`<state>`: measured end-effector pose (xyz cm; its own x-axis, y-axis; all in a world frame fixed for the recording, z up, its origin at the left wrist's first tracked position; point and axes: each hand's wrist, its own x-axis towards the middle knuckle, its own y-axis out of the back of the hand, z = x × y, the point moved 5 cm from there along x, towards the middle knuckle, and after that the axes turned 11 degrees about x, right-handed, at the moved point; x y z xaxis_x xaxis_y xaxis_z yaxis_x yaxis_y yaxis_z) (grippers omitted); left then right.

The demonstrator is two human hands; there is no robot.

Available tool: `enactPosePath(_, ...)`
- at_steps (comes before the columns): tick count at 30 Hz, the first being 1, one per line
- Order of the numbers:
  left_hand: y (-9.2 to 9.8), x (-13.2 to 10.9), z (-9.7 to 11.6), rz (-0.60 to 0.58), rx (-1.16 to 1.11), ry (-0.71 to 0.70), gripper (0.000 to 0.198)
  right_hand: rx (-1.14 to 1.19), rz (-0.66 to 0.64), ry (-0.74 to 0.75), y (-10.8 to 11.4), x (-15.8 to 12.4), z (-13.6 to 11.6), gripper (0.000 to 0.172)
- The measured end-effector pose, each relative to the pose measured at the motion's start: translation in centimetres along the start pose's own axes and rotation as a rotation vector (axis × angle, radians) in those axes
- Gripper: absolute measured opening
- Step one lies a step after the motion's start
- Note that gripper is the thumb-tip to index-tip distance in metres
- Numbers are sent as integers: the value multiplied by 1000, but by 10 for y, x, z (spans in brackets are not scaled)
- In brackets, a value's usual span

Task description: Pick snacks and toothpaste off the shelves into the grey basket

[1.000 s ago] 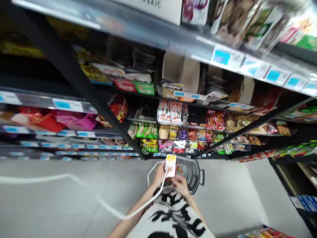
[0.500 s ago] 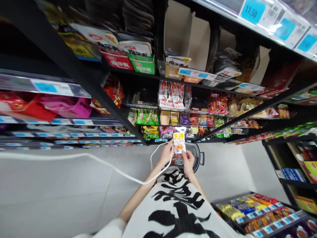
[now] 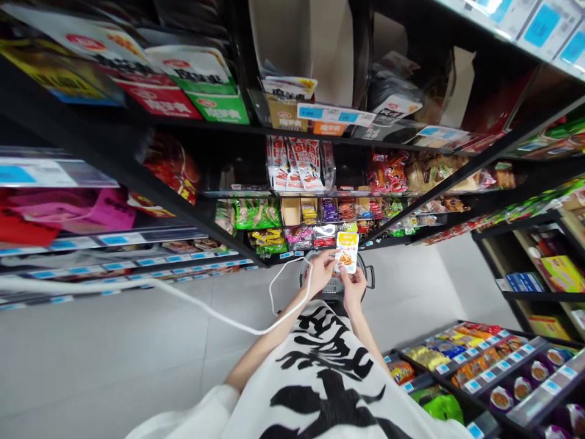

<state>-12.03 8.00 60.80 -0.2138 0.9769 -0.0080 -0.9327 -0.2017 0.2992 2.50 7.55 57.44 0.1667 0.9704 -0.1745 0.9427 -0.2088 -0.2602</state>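
Note:
A small white and yellow snack packet (image 3: 347,252) is held up in front of my body, its printed side facing me. My left hand (image 3: 323,272) pinches its left edge, and my right hand (image 3: 353,285) grips its lower edge with closed fingers. Below both hands stands a dark shopping basket (image 3: 368,268) on the floor, partly covered by my hands and forearms. What lies in the basket is mostly hidden. A white cable (image 3: 219,312) runs from the left side across my left forearm.
Black shelving with white-and-red snack packets (image 3: 301,163) and small bagged snacks (image 3: 256,213) rises ahead. Overhead are boxes of flat packets (image 3: 219,107). A low tiered rack (image 3: 493,360) with snacks stands at the lower right, over a grey tiled floor (image 3: 150,360).
My view has shifted, so the shelves sit further left and higher. The packet, still in both hands, appears slightly right and higher, and a little tilted.

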Motion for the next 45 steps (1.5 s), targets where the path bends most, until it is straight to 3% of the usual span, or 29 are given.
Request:
enactPosePath(3,-2,-3,-1,-6,-14,-26,33,-81,38,95,3,-4,-4,39)
enactPosePath(5,-4,-5,0,-46,-115,-19,33,-195,54,270,4,-8,-16,30)
enactPosePath(8,-13,-8,6,-222,-326,-6,43,-410,-35,615,-3,-20,-40,13)
enactPosePath(10,-20,-10,10,-296,-480,59,49,-533,-112,823,-11,-29,-52,6)
enactPosePath(12,-27,-11,12,-293,-648,177,56,-617,-136,981,-16,-37,-61,12)
enactPosePath(15,-35,-12,16,-266,-840,310,59,-668,-137,1084,-20,-43,-68,20)
enactPosePath(20,-40,-12,21,-305,-873,348,57,-702,-103,1034,-16,-43,-67,17)
enactPosePath(26,-43,-13,10,-319,-790,261,58,-608,-8,977,-6,-43,-67,17)
enactPosePath(30,-36,-12,6,-281,-651,152,57,-513,-12,774,-5,-33,-67,20)
enactPosePath(34,-21,-6,10,-144,-605,-20,65,-309,93,431,4,-18,-53,27)
enactPosePath(36,-12,0,7,-31,-583,-34,71,-194,130,259,8,-14,-39,34)
enactPosePath(39,-2,12,-7,53,-461,17,68,-101,102,137,11,-11,-23,38)
enactPosePath(43,-2,21,-35,-97,-224,50,34,-138,68,77,23,-10,-6,38)
enactPosePath(45,-7,19,-54,-178,-127,94,27,-231,51,77,35,-7,5,37)
